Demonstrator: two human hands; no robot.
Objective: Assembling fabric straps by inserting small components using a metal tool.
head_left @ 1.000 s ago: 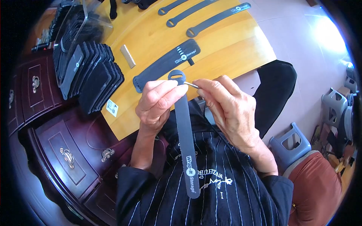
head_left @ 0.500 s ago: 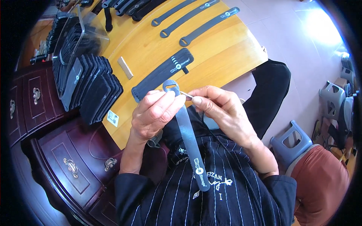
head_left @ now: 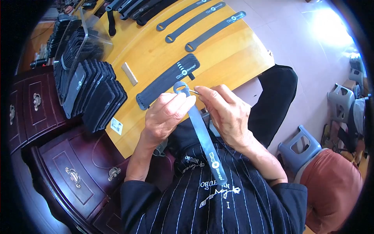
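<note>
My left hand (head_left: 165, 115) pinches a dark grey fabric storage strap (head_left: 203, 137) just below its rounded end, which has an oval slot. From there the strap hangs down over my shirt, its printed end lowest. My right hand (head_left: 229, 113) is closed on a thin metal tool (head_left: 193, 92), whose tip touches or nearly touches the strap's edge beside the slot. Most of the tool is hidden by my fingers, so its kind cannot be made out. Just beyond my hands, a stack of similar straps (head_left: 165, 82) lies on the yellow wooden table (head_left: 230, 60).
Three single straps (head_left: 216, 29) lie apart on the far side of the table. Bundled straps (head_left: 99, 91) stand at the left by a clear plastic bin (head_left: 99, 39). A small beige strip (head_left: 129, 74) lies between. Dark drawers (head_left: 70, 167) are left; a grey stool (head_left: 300, 150) is right.
Both hands have shifted slightly right with the strap, whose lower end has swung right and up. My right hand has turned, its knuckles now higher.
</note>
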